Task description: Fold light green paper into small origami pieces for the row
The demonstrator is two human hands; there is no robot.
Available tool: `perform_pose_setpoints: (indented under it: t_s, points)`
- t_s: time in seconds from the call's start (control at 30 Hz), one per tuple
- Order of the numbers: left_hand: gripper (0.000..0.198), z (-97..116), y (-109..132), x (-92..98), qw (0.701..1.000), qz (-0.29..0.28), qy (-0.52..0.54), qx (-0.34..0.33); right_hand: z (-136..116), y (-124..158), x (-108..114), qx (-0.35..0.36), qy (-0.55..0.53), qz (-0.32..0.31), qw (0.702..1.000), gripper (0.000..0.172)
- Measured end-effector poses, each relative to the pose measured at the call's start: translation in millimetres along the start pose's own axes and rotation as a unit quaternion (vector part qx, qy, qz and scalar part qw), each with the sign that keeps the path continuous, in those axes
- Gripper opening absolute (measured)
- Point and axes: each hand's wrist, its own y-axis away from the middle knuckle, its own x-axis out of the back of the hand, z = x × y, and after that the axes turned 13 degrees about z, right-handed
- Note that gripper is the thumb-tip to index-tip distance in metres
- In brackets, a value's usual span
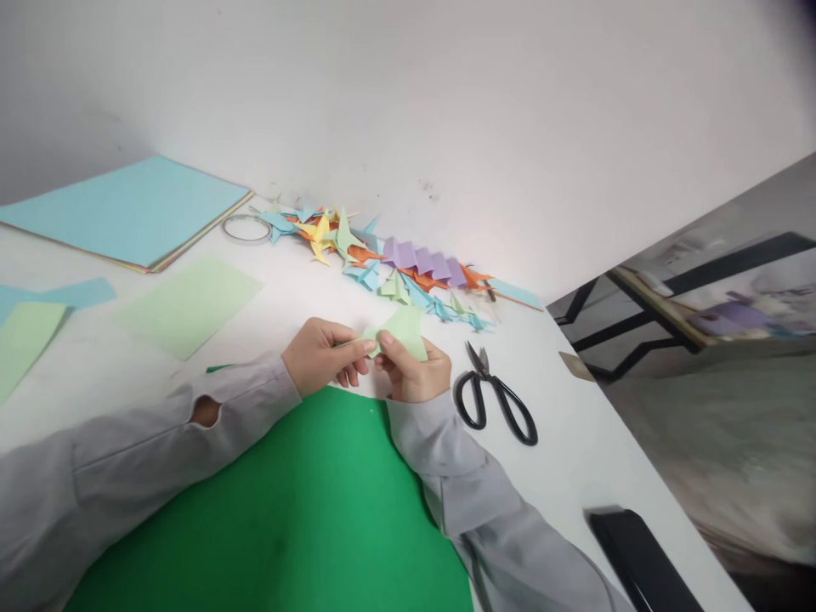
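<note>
Both hands pinch a small pale green folded paper (403, 330) just above a white table (574, 442). My left hand (322, 355) grips its left end with closed fingers. My right hand (414, 370) holds its right side, thumb pressed on the fold. Both wrists wear grey sleeves and rest near a large green sheet (306, 518) at the near edge. Black scissors (494, 398) lie shut on the table just right of my right hand.
A row of folded paper figures (388, 263) in several colours lines the wall. A stack of coloured paper (127, 212) with a blue top lies far left, near a tape ring (246, 228). Loose pale green sheets (188, 306) lie left. A black object (643, 561) sits at the right edge.
</note>
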Motion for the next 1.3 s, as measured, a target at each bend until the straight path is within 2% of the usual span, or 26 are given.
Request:
perform_pose_setpoints:
  t_s: [0.2,0.37,0.47,0.63,0.83,0.93,1.13,1.3]
  points:
    - [0.030,1,1,-0.7,1.000,0.014,-0.004,-0.001,-4,0,-1,-0.050,-0.052,-0.012,0.997,0.028]
    - [0.030,2,0,-1.0,1.000,0.020,-0.006,0.002,-5,0,-2,-0.074,-0.087,-0.027,0.993,0.039]
    - [0.030,2,0,-1.1,1.000,0.019,-0.007,-0.003,-2,0,-2,-0.056,-0.075,-0.019,0.995,0.037]
    - [0.028,0,0,-0.2,0.999,0.023,-0.018,-0.014,3,0,-2,0.005,0.010,-0.010,1.000,0.028]
    - [0.025,2,1,1.3,0.999,0.024,-0.027,-0.015,1,4,-3,0.003,0.043,-0.001,0.999,0.030]
    - [0.026,3,1,0.4,0.999,0.039,-0.011,-0.006,1,3,-4,-0.005,0.046,0.005,0.999,0.031]
    - [0.025,2,-1,-1.4,0.995,0.076,0.058,0.029,5,-3,-4,-0.037,-0.019,0.011,0.999,0.031]
    - [0.030,-2,-4,0.4,0.987,0.055,0.137,0.056,4,-3,-3,-0.074,-0.074,-0.004,0.995,0.028]
